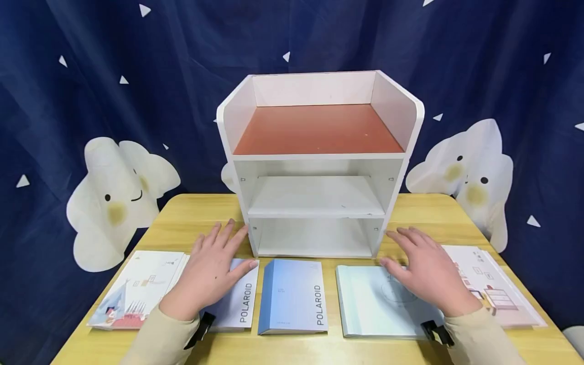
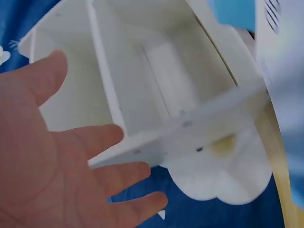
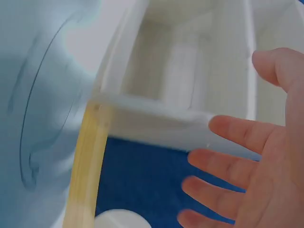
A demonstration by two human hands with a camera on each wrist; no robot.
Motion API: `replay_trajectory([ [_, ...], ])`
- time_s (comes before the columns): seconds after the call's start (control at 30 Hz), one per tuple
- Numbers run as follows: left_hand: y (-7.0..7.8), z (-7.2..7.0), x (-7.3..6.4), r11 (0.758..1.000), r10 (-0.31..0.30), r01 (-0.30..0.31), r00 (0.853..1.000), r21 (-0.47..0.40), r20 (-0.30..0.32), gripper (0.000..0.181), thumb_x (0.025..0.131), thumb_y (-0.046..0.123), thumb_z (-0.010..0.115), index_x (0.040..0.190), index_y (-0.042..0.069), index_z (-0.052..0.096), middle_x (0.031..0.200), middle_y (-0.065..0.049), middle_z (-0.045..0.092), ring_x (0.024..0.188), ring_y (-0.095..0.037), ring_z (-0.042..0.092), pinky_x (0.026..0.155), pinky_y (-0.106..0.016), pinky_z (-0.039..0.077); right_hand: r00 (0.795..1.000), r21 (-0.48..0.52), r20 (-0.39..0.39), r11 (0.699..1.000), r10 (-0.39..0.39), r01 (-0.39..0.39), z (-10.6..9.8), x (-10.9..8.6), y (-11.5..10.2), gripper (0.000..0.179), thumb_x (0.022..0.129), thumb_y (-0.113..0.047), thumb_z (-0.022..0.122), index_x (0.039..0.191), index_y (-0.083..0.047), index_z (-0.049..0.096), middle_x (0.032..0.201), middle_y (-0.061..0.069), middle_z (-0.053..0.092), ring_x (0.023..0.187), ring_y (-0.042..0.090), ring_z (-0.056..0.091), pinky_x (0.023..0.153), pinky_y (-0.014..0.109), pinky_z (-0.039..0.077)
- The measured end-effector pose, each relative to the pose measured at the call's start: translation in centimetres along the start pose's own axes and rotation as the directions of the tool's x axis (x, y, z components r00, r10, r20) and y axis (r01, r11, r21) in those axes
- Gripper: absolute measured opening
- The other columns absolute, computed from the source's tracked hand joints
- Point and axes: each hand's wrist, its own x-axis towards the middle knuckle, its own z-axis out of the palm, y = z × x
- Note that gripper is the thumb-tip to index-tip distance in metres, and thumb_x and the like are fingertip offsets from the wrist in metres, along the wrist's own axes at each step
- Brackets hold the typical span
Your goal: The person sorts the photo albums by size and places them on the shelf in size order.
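One red-topped white shelf unit [image 1: 315, 195] stands on the wooden table [image 1: 335, 351] before us. Our left hand [image 1: 211, 271], fingers spread and holding nothing, is at its left side, above a lavender POLAROID book [image 1: 231, 306]; our right hand [image 1: 426, 271], well apart and likewise unburdened, is near its right side, above a pale green book [image 1: 371, 306].

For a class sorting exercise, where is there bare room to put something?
Bare: on the white cabinet, red top, middle shelf and bottom shelf; on the wooden table, back corners beside the cabinet, beyond the left hand and right hand; a narrow gap between the blue POLAROID book and mint book. Crowded: the book-covered front sides, beneath both hands.
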Motion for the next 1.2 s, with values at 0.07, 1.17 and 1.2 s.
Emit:
replay_trajectory([
  [0.07, 0.4, -0.2, -0.2, 0.998, 0.019, -0.020, 1.000, -0.061, -0.013, 0.079, 0.098, 0.065, 0.050, 0.159, 0.018, 0.035, 0.162, -0.016, 0.030, 0.148, -0.043, 0.025, 0.116, -0.065, 0.021, 1.000, 0.071, 0.015, 0.997, -0.005, 0.004, -0.2, -0.1, -0.5, 0.059, 0.096, -0.048, 0.066, 0.141, -0.010, 0.059, 0.140, 0.019, 0.057, 0.130, 0.044, 0.048, 0.103, 0.065, 0.039],
  [1.17, 5.1, 6.5, 0.3, 0.943, -0.007, 0.127, 0.932, -0.307, 0.364, 0.078, 0.098, 0.050, 0.060, 0.156, 0.004, 0.037, 0.149, -0.017, 0.051, 0.131, -0.038, 0.052, 0.105, -0.054, 0.044, 0.834, 0.849, 0.522, 0.008, -0.178, -0.529, 7.0, 0.1, -9.6, 0.067, 0.103, -0.015, 0.047, 0.158, 0.003, 0.014, 0.164, 0.025, 0.012, 0.136, 0.040, 0.043, 0.112, 0.053, 0.038],
  [1.2, 5.2, 6.6, 0.3, 0.942, -0.004, 0.124, 0.933, -0.311, 0.359, 0.077, 0.098, 0.050, 0.060, 0.157, 0.006, 0.036, 0.152, -0.014, 0.047, 0.133, -0.037, 0.050, 0.107, -0.053, 0.043, 0.843, 0.852, 0.516, -0.013, -0.153, -0.524, 7.2, 0.0, -9.7, 0.069, 0.102, -0.013, 0.047, 0.159, 0.003, 0.011, 0.165, 0.025, 0.010, 0.136, 0.039, 0.043, 0.111, 0.053, 0.038],
])
